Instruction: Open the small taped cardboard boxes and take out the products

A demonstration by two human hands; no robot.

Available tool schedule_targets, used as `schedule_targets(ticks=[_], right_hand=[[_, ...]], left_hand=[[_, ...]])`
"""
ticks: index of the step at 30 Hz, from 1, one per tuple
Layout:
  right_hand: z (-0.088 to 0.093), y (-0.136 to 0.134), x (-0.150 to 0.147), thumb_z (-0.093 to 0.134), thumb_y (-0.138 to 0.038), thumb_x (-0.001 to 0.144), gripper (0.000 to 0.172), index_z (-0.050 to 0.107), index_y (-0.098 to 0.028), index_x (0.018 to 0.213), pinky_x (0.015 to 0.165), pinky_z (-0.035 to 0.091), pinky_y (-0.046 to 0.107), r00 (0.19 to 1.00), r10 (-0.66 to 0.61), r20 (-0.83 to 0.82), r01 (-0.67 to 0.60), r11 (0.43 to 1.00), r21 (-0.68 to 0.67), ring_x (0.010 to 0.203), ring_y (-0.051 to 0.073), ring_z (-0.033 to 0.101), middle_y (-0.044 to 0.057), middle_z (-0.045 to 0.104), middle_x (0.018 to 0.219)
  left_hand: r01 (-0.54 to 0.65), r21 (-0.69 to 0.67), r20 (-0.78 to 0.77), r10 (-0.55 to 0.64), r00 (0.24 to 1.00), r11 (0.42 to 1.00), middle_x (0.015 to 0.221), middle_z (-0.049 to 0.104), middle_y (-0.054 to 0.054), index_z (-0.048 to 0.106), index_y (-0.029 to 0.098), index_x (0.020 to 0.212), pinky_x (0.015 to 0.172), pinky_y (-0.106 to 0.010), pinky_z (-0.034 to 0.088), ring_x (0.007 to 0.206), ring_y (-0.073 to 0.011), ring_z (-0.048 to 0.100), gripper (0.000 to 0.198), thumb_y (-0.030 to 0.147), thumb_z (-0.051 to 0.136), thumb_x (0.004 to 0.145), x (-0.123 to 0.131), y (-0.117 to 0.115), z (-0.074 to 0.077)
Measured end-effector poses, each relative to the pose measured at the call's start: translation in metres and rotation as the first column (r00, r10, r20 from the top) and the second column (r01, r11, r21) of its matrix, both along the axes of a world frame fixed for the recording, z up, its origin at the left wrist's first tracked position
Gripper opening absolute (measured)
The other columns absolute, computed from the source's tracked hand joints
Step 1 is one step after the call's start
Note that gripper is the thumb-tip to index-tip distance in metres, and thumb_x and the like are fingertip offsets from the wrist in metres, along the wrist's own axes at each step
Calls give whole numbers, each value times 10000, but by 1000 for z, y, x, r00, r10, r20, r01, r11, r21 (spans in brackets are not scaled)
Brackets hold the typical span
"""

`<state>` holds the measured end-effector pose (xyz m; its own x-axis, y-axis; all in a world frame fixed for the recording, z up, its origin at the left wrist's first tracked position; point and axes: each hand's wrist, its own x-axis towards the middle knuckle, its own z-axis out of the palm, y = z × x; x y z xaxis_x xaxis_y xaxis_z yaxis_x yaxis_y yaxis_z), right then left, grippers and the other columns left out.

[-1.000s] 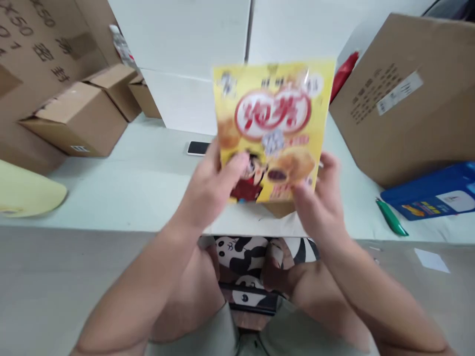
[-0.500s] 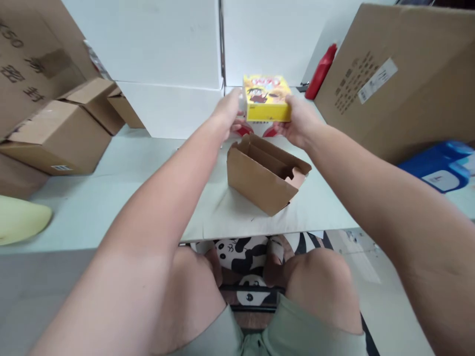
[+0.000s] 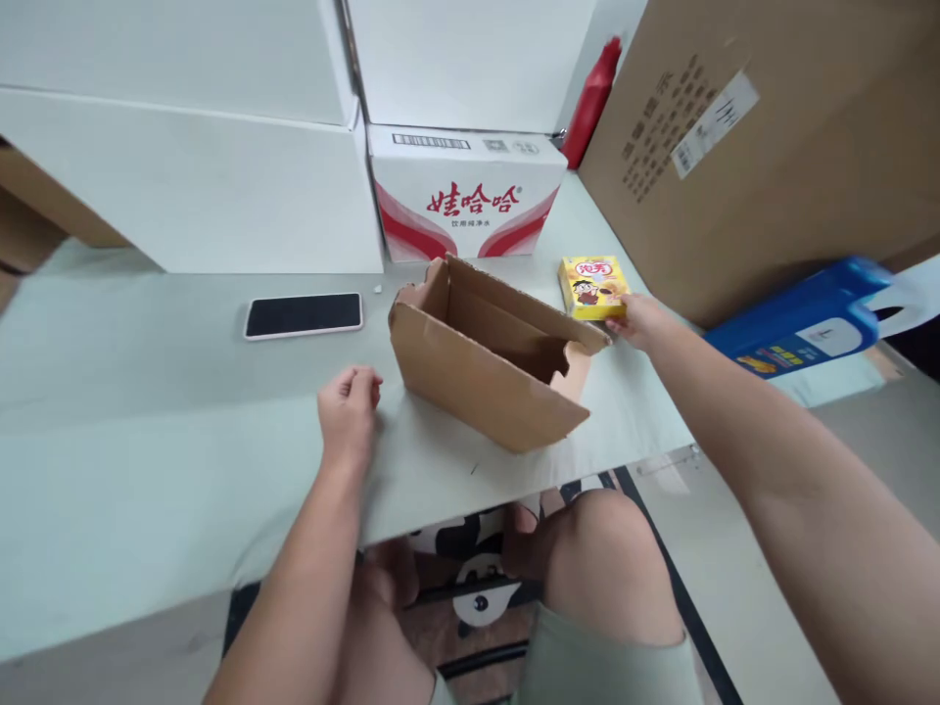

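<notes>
A small yellow snack box (image 3: 591, 287) lies flat on the pale table (image 3: 147, 441), to the right of an open brown cardboard carton (image 3: 489, 357). My right hand (image 3: 637, 320) reaches to the snack box's near right corner and touches it with its fingertips; the fingers are mostly hidden behind the hand. My left hand (image 3: 348, 409) rests on the table left of the carton, fingers curled loosely with nothing in them. The carton stands open at the top with its flaps up.
A black phone (image 3: 304, 315) lies left of the carton. White boxes, one with red print (image 3: 466, 196), stand behind. A big brown carton (image 3: 764, 137) and a red bottle (image 3: 591, 98) are at the right, a blue bag (image 3: 800, 323) beside them.
Both hands held the yellow snack box up over the carton; now it lies on the table to the carton's right. My left hand has let go and dropped to the table.
</notes>
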<state>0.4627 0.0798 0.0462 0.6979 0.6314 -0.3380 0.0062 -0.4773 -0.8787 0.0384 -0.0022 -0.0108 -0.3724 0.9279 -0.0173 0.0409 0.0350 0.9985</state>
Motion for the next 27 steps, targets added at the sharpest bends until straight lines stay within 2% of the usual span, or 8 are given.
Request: schedule_targets(ticks=[3,5,12,15,18,21,24,27], right_hand=[[-15,35,7,641,-174,1023,323,624,-215,1343,626,578,191,994,-86,64,87,996,-10,760,82,652,28,684,1081],[-20,59,8,614,-133,1023,345,630,-251,1347,563,544,154,988,-107,107,108,994,-3,694,62,615,12,669,1038],[-27,129,-11,600,-270,1070,350,588,-184,1408,684,587,211,970,-111,218,107,994,32,826,85,642,63,663,1193],[-24,140,-24,557,-144,1051,316,590,-193,1362,669,511,188,974,-36,223,30,999,32,757,58,598,27,657,1106],[-10,134,-37,500,51,947,406,595,-225,1229,683,440,173,976,65,208,-71,997,20,701,29,523,-18,627,1026],[15,111,-51,535,40,921,263,555,-205,1014,756,477,204,975,107,194,-113,993,24,758,56,566,-6,617,961],[49,67,-68,538,-34,949,166,549,-198,923,774,503,252,973,143,179,-155,986,55,777,93,626,10,613,916],[80,3,-87,501,-132,984,142,608,-203,923,712,504,272,963,201,179,-224,967,122,784,125,654,20,621,904]], left_hand=[[-7,-6,-59,7,998,1000,535,407,23,556,230,595,516,-321,244,521,-144,343,264,266,580,856,0,15,-2],[34,-15,-113,-35,993,999,543,411,23,547,224,597,533,-319,256,538,-144,353,247,299,577,830,0,18,-3],[242,-34,-316,-240,918,970,541,396,39,453,211,584,573,-294,292,548,-121,389,351,390,533,875,3,9,-1],[252,-30,-312,-249,917,967,538,368,41,427,215,590,571,-294,284,536,-120,366,353,377,511,893,2,8,0],[245,-44,-252,-248,936,969,548,369,34,450,219,598,573,-297,289,546,-132,362,335,378,517,885,0,8,2],[229,-35,-176,-232,957,973,557,367,27,442,223,591,575,-296,293,560,-140,361,323,373,531,863,-1,8,5],[214,-17,-85,-215,973,977,555,351,27,441,224,587,571,-292,296,560,-140,334,309,365,531,846,-1,7,11],[203,13,-8,-202,979,979,556,345,29,451,224,585,569,-293,297,559,-137,325,309,360,533,849,-1,4,16]])
